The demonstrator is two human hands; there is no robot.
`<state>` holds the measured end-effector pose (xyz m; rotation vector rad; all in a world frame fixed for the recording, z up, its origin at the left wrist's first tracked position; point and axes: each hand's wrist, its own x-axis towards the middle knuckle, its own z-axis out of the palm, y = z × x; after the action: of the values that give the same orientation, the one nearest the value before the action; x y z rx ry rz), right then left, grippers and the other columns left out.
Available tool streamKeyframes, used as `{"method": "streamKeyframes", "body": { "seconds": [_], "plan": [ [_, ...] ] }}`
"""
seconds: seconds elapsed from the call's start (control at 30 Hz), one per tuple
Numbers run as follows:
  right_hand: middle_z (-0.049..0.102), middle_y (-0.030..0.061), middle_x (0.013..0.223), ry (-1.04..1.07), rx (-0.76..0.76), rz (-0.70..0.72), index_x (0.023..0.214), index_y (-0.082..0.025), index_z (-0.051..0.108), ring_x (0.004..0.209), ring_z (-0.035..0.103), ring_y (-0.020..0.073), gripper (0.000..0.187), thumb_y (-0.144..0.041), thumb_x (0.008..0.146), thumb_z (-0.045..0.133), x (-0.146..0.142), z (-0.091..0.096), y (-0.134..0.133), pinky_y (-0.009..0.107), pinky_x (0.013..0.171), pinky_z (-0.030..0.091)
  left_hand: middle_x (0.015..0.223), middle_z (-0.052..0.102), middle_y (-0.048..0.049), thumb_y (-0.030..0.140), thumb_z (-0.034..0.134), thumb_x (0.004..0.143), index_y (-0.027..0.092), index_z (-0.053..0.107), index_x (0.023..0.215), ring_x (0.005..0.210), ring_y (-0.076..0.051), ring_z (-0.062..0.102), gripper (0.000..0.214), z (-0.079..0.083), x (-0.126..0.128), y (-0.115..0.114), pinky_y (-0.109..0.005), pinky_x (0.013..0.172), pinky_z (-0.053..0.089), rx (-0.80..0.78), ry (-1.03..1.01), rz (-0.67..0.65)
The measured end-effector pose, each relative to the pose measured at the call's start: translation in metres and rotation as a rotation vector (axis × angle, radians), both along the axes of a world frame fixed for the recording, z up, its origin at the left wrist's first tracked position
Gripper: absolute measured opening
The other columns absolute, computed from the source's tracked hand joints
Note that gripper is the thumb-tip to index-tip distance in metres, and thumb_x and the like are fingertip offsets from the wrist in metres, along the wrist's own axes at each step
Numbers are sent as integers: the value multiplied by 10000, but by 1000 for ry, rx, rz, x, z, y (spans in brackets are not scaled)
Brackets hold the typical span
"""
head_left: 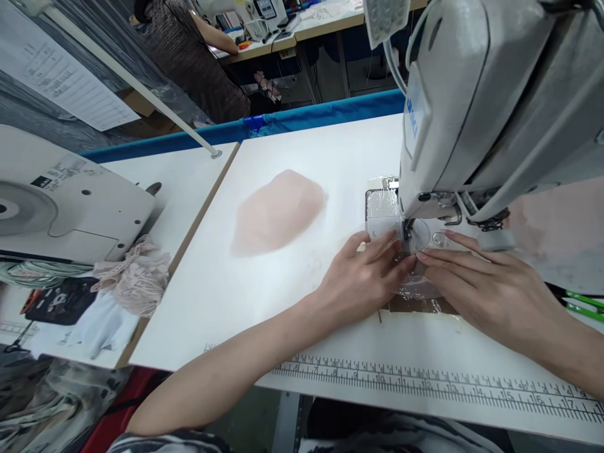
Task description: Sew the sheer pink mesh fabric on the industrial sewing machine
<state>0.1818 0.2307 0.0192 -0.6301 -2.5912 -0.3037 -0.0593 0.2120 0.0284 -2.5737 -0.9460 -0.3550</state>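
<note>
My left hand (365, 277) is at the needle area of a sewing machine (472, 107), its fingers bent and their tips beside the presser foot (408, 229). From the right, my right hand (486, 283) reaches in, thumb and index tip close together in front of the foot, another finger stretched over the machine bed. Both hands' fingertips nearly meet. What they pinch is mostly hidden; a pale, see-through patch (418, 288) shows below them. A sheer pale pink fabric piece (280, 214) lies flat on the white table (264, 302), left of my hands.
A ruler strip (425, 380) runs along the front edge. Green-handled scissors (585, 302) lie at the right, near more pink fabric (557, 220). Another machine (70, 195) and bunched lace (141, 277) stand left. A person (189, 56) works behind the blue cloth edge (330, 116).
</note>
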Motion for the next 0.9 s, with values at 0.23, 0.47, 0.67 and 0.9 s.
{"method": "streamKeyframes", "body": {
  "seconds": [0.23, 0.47, 0.67, 0.9],
  "plan": [
    [751, 104, 1119, -12, 52, -45, 990, -122, 712, 921, 742, 215, 283, 28, 899, 489, -4, 3, 7, 336, 703, 567, 1291, 684, -106, 227, 499, 1013, 178, 613, 1321, 1349, -234, 521, 332, 0, -3, 9, -414, 1030, 363, -58, 25, 13],
    [751, 82, 1131, -2, 30, -113, 1122, -159, 698, 958, 731, 223, 350, 11, 912, 476, -5, -3, 14, 350, 800, 546, 1326, 667, -80, 229, 474, 1021, 210, 596, 1342, 1320, -232, 543, 345, -6, -5, 19, -440, 1023, 358, -45, -18, 48],
    [746, 68, 1152, 15, -6, -112, 1192, -179, 693, 996, 716, 222, 365, -31, 915, 507, -5, -5, 14, 389, 928, 519, 1328, 666, -72, 190, 466, 1016, 198, 641, 1252, 1271, -226, 585, 293, -7, -7, 14, -452, 1003, 364, 0, -58, 19],
    [752, 101, 1122, -16, 82, -46, 1145, -84, 712, 952, 725, 217, 274, -79, 951, 520, -4, -3, 14, 403, 935, 532, 1255, 707, -74, 181, 496, 1013, 149, 666, 1205, 1217, -209, 636, 259, -7, -7, 9, -439, 1030, 376, -24, -123, -33]
  ]
}}
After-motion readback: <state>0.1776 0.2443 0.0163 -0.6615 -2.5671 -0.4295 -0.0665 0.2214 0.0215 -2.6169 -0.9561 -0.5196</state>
